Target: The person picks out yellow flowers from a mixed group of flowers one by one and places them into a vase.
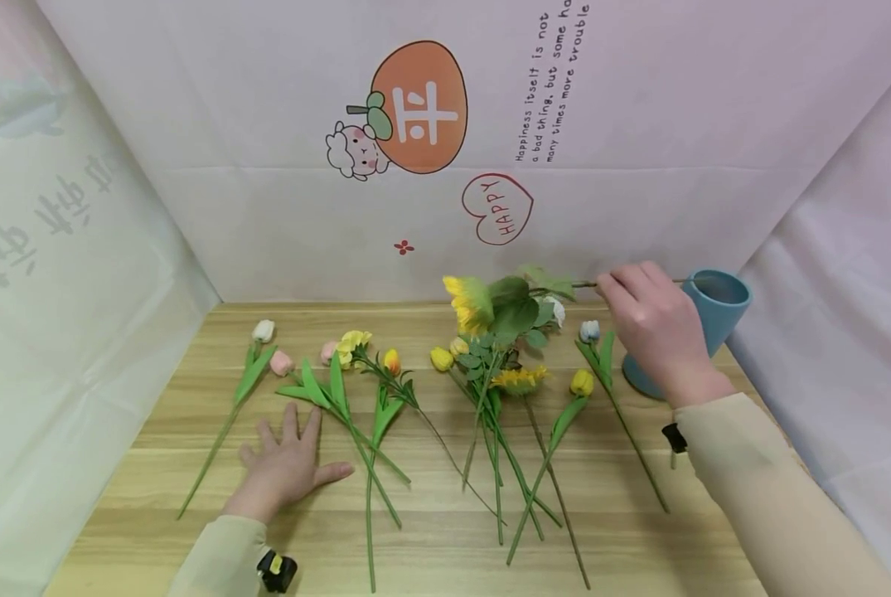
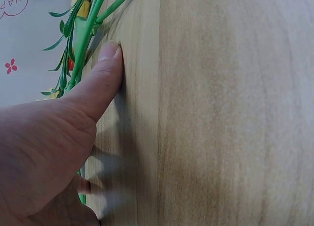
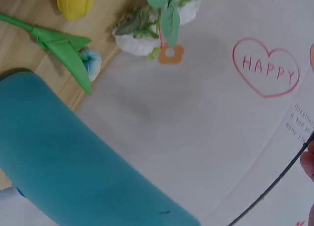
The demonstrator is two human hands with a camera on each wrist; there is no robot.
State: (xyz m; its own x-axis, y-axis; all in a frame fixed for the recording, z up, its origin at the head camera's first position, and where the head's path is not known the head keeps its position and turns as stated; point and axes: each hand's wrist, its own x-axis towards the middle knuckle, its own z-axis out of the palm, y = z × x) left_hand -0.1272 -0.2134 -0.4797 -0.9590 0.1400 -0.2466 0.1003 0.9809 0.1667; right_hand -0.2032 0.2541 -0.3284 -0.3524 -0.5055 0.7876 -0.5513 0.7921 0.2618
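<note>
My right hand (image 1: 650,323) pinches the thin brown stem of a sunflower (image 1: 469,303), held sideways above the table. Its yellow head points left, and the stem's other end reaches the mouth of a blue vase (image 1: 723,313); whether it is inside I cannot tell. In the right wrist view the dark stem (image 3: 270,188) runs past the vase (image 3: 73,152), with only fingertips showing at the edge. Fingers spread, my left hand (image 1: 284,460) rests on the wooden table beside pink tulips (image 1: 282,362). The left wrist view shows its thumb near green stems (image 2: 88,35).
A white tulip (image 1: 263,332) lies far left. An orange tulip (image 1: 392,361) and yellow flowers (image 1: 353,344) lie mid-left. Crossed stems, a second sunflower (image 1: 520,379) and yellow tulips (image 1: 583,382) fill the middle. A blue tulip (image 1: 590,332) lies near the vase. White cloth (image 1: 281,240) walls the back.
</note>
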